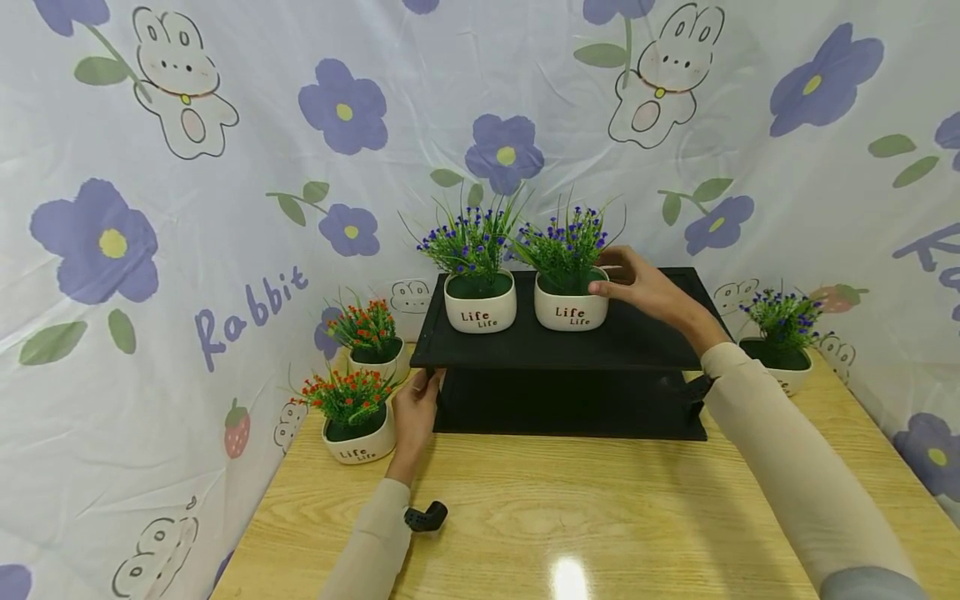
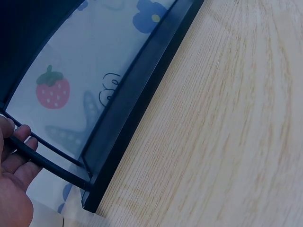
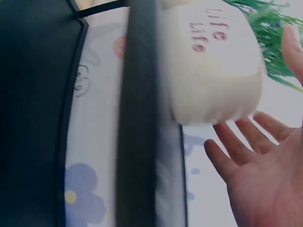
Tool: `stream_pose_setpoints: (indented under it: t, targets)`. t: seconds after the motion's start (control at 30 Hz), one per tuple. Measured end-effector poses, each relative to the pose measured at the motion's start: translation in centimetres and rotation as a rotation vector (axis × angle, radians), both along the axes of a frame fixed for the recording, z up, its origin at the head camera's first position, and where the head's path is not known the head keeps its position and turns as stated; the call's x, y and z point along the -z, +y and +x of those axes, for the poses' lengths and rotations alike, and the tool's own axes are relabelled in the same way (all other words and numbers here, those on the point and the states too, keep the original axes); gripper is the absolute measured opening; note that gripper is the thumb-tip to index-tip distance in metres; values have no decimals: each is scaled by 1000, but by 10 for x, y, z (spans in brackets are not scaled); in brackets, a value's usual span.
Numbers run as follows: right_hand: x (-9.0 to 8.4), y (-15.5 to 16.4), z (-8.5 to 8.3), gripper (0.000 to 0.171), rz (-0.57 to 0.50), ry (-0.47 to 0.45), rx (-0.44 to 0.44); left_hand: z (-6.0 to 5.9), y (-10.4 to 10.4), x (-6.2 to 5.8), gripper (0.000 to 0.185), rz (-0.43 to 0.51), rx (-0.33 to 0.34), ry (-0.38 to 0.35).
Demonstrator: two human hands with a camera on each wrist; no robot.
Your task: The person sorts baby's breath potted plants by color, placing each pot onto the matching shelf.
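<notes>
Pot (image 1: 571, 310) with the purple flowers, the right-hand one of the two sitting on the black shelf (image 1: 645, 337), is what the right hand (image 1: 641, 287) is at. It sits toward the middle of the shelf's top, near the front edge. Fingers look spread and relaxed beside its right wall; the right wrist view shows an open palm (image 3: 265, 189) just off the pot (image 3: 213, 71), not gripping it.

My guess: glazed ceramic, so smooth, a bit slippery, and chippable. Fake plant, so probably light. I'd grab it around the rounded side walls, not by the flimsy stems.

Left hand (image 1: 415, 408) grips the shelf's front left corner, fingers curled round a thin black bar (image 2: 52, 163).

Writing: "Life Life" in red on the pots, "Rabbit" on the backdrop (image 1: 251, 312).
</notes>
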State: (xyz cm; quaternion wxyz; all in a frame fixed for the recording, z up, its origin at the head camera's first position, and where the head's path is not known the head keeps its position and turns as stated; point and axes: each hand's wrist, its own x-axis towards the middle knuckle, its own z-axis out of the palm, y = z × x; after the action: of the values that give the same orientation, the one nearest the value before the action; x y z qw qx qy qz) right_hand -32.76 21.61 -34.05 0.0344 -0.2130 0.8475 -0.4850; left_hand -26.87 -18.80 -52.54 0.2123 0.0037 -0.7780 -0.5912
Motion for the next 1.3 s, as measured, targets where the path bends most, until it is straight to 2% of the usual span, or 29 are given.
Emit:
stream_pose_setpoints:
  t: [0.13,0.3,0.53,0.67,0.9,1.3]
  targets:
    - [-5,17,5,66,-45,70,5,0,0,1,27,-2,-5,-8]
    - [-9,37,12,46,-29,192,109,0,-1,1,27,-7,-14,-19]
    - [-13,71,27,23,-60,239,204,0,-1,2,28,15,-5,-33]
    - [-13,94,34,20,-47,263,263,0,0,2,28,20,-5,-34]
    - [-13,135,52,24,-37,230,359,0,1,1,27,5,-7,-28]
    - [8,196,87,26,-1,257,423,0,1,1,27,-4,-12,-14]
